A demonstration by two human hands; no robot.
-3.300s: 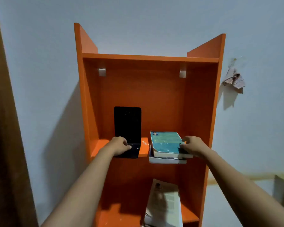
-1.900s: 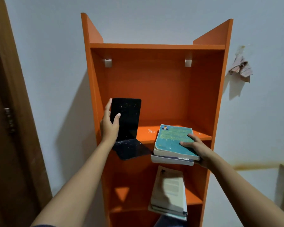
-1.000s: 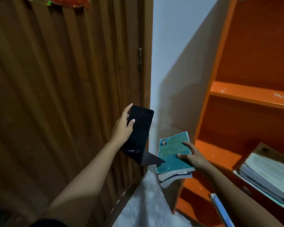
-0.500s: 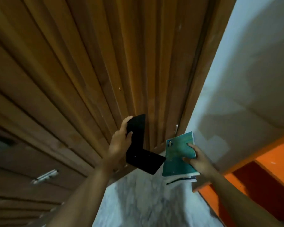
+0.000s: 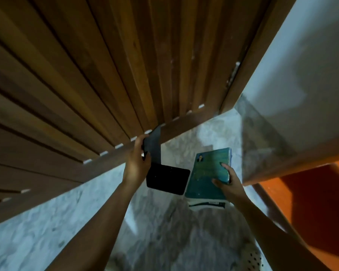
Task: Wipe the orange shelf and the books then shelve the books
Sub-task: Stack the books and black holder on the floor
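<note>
I lower both loads flat to the floor [image 5: 164, 241]: left hand [image 5: 135, 165] grips bookend [image 5: 167, 178], right hand [image 5: 230, 182] grips books [image 5: 205, 177].

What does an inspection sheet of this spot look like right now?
Surface: pale marbled floor.
Job's things: books, teal one on top, held over the floor; orange shelf at the right edge.
Clutter: dotted thing at the bottom edge, unclear.
Hands: left hand grips a black bookend; right hand grips the books.
Cables: nothing seen.
Surroundings: wooden door, white wall.
</note>
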